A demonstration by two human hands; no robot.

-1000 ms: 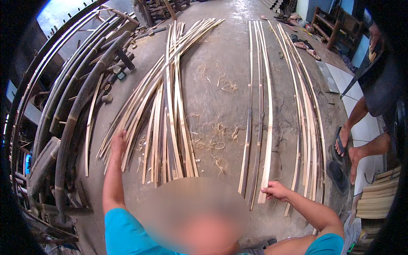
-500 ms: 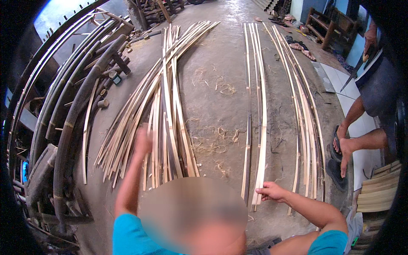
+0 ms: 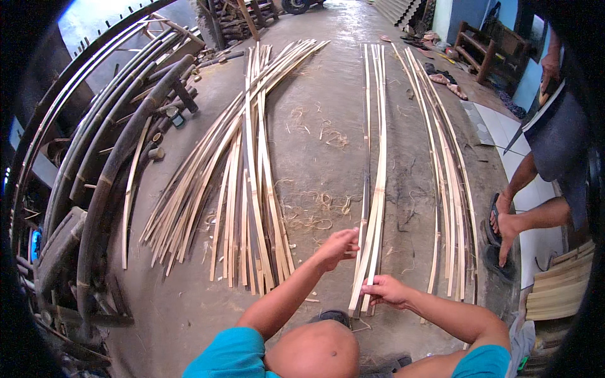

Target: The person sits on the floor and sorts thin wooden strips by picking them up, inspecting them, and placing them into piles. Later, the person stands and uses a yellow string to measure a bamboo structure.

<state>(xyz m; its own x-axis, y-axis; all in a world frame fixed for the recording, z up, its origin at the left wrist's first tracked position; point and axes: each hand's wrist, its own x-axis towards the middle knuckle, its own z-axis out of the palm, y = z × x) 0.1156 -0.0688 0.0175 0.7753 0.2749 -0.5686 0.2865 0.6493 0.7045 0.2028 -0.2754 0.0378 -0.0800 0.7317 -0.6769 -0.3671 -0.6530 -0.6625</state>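
Long pale split-bamboo strips (image 3: 380, 145) lie lengthwise on the floor ahead of me, a few side by side, with dark bark edges showing. My right hand (image 3: 386, 292) is closed, thumb and fingers pinching the near end of one strip. Just left of these strips, my left hand (image 3: 341, 247) hovers with fingers loosely bent and apart, close beside a strip; I see nothing held in it. To the left lies a big crossed pile of bamboo strips (image 3: 208, 170). Another row of strips (image 3: 449, 183) runs along the right.
Thick dark bamboo poles (image 3: 107, 164) are stacked at the left. Curly shavings (image 3: 321, 201) litter the concrete floor. At the right stands another person (image 3: 554, 151) in sandals, holding a long blade. Wide bamboo slats (image 3: 558, 283) sit at the lower right, a wooden chair (image 3: 488, 50) far right.
My left hand has moved right, from the crossed pile to beside the middle strips. My right hand still pinches a strip, shifted slightly left, and the strips' near ends have swung left.
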